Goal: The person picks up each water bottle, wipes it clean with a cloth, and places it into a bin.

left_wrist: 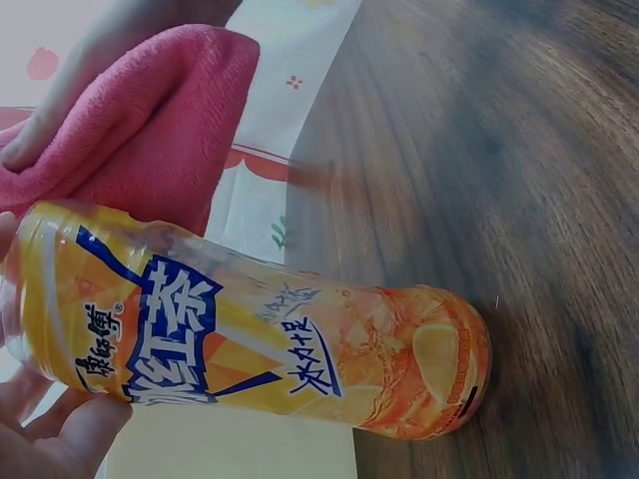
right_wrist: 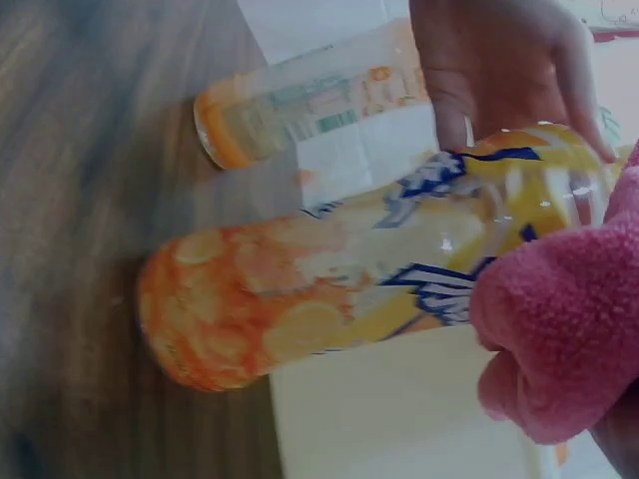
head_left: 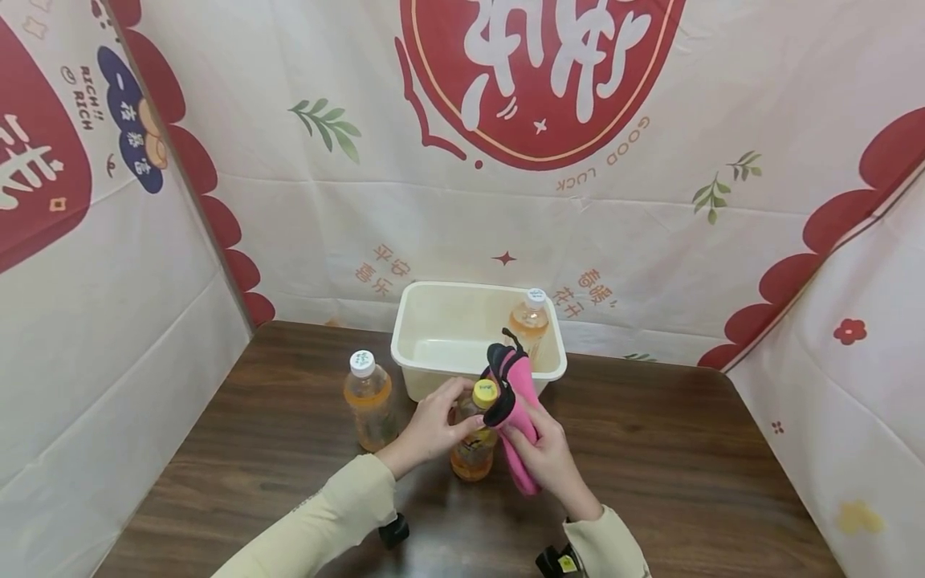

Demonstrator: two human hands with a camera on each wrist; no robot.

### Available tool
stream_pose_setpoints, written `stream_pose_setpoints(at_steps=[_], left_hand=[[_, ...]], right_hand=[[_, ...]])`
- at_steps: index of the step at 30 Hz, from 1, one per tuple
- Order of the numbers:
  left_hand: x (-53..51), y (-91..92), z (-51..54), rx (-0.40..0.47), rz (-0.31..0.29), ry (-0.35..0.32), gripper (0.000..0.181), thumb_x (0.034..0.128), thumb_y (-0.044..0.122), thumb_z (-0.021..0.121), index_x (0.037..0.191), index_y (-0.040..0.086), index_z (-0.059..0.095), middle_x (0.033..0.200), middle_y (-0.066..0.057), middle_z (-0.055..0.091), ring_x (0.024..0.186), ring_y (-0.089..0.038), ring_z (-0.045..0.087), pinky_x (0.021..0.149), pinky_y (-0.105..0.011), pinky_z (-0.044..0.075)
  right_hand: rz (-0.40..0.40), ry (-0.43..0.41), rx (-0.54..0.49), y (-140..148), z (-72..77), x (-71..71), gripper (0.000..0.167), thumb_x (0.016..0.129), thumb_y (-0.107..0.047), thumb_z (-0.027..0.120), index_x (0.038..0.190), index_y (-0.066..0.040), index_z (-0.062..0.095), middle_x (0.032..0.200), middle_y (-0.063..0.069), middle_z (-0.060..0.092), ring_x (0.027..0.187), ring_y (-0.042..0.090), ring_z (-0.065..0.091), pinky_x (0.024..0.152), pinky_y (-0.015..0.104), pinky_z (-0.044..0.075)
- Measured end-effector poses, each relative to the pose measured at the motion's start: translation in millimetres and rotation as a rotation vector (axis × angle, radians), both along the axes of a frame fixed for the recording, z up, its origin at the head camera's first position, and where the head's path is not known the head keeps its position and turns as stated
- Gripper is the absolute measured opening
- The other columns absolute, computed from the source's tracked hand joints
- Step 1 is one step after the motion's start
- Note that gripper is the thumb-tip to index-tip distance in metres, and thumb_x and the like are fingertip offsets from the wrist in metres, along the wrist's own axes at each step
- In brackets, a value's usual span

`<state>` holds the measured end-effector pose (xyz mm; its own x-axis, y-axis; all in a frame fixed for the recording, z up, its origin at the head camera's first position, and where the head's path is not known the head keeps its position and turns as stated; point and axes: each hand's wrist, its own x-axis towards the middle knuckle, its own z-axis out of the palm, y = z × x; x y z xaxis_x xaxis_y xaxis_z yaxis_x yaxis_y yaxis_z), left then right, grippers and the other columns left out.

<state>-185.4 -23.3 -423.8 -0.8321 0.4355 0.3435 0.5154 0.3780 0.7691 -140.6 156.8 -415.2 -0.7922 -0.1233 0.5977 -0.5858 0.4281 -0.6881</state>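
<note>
A yellow-capped bottle (head_left: 473,453) with an orange and yellow label (left_wrist: 250,339) stands on the wooden table in front of the cream bin. My left hand (head_left: 433,421) curls its fingers and thumb round the upper part of this bottle (right_wrist: 329,279). My right hand (head_left: 543,453) grips a folded pink cloth with black edging (head_left: 522,393), its near part against the bottle's upper side. In the left wrist view the pink cloth (left_wrist: 160,120) lies beside the bottle's neck. The right wrist view shows the cloth (right_wrist: 569,319) partly covering the label.
The cream bin (head_left: 441,369) stands at the back, with a white-capped bottle (head_left: 530,319) inside at its right end. Another white-capped bottle (head_left: 372,405) stands on the table (head_left: 665,457) left of my left hand. Printed fabric (head_left: 462,217) hangs behind and at both sides.
</note>
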Motion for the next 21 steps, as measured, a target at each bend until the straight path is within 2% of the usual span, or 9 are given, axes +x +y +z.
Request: stream_pose_setpoints(at_steps=[2, 7, 9, 12, 14, 16, 21], left_hand=[[0.8, 0.2, 0.8, -0.001, 0.003, -0.004, 0.037, 0.0836, 0.027, 0.063, 0.115, 0.01, 0.053, 0.11, -0.004, 0.057, 0.091, -0.017, 0.054, 0.076, -0.035, 0.049], [2.8, 0.2, 1.4, -0.009, 0.015, 0.002, 0.036, 0.0841, 0.028, 0.063, 0.115, 0.011, 0.053, 0.107, -0.002, 0.056, 0.083, -0.015, 0.051, 0.067, -0.029, 0.046], [3.1, 0.5, 1.1, -0.012, 0.017, 0.008, 0.036, 0.084, 0.028, 0.063, 0.114, 0.011, 0.053, 0.107, -0.002, 0.056, 0.082, -0.015, 0.05, 0.066, -0.027, 0.046], [2.6, 1.6, 0.4, -0.012, 0.018, 0.026, 0.036, 0.0837, 0.027, 0.063, 0.114, 0.01, 0.053, 0.107, -0.003, 0.056, 0.08, -0.016, 0.051, 0.064, -0.026, 0.045], [2.2, 2.1, -0.4, -0.013, 0.014, 0.027, 0.036, 0.084, 0.028, 0.063, 0.114, 0.01, 0.053, 0.106, -0.003, 0.056, 0.078, -0.016, 0.051, 0.062, -0.025, 0.045], [1.9, 2.4, -0.9, -0.013, 0.009, 0.02, 0.037, 0.0843, 0.029, 0.063, 0.114, 0.009, 0.053, 0.106, -0.003, 0.056, 0.076, -0.017, 0.052, 0.06, -0.026, 0.045], [2.1, 2.1, -2.0, -0.005, 0.012, 0.009, 0.037, 0.0844, 0.028, 0.063, 0.115, 0.009, 0.053, 0.106, -0.003, 0.056, 0.077, -0.017, 0.052, 0.06, -0.027, 0.045]], right_hand=[[0.0, -0.009, -0.035, -3.3, 1.4, 3.0, 0.037, 0.07, 0.016, 0.065, 0.106, 0.011, 0.06, 0.096, 0.021, 0.062, 0.084, -0.001, 0.05, 0.071, 0.011, 0.044], [-0.003, 0.01, -0.092, -4.5, -15.1, 3.8, 0.038, 0.069, 0.019, 0.063, 0.106, 0.013, 0.059, 0.097, 0.024, 0.061, 0.088, -0.005, 0.051, 0.075, 0.007, 0.043], [-0.007, 0.02, -0.106, -3.8, -23.9, 4.7, 0.037, 0.068, 0.02, 0.063, 0.104, 0.012, 0.059, 0.095, 0.02, 0.062, 0.087, -0.005, 0.051, 0.074, 0.008, 0.043], [-0.014, 0.008, -0.129, -1.6, -39.1, 7.0, 0.031, 0.068, 0.02, 0.062, 0.097, 0.01, 0.06, 0.089, 0.006, 0.064, 0.081, -0.005, 0.053, 0.069, 0.009, 0.044], [-0.009, -0.025, -0.132, 0.2, -50.3, 9.2, 0.027, 0.069, 0.019, 0.062, 0.095, 0.01, 0.061, 0.087, 0.0, 0.063, 0.078, -0.004, 0.054, 0.066, 0.011, 0.045], [-0.011, -0.083, -0.134, 1.5, -60.9, 11.5, 0.024, 0.071, 0.016, 0.062, 0.094, 0.009, 0.061, 0.087, -0.001, 0.064, 0.076, -0.003, 0.055, 0.064, 0.012, 0.046], [-0.043, -0.243, -0.07, 2.3, -82.9, 15.7, 0.019, 0.076, 0.006, 0.065, 0.095, 0.003, 0.064, 0.085, 0.008, 0.065, 0.075, -0.001, 0.055, 0.064, 0.019, 0.048]])
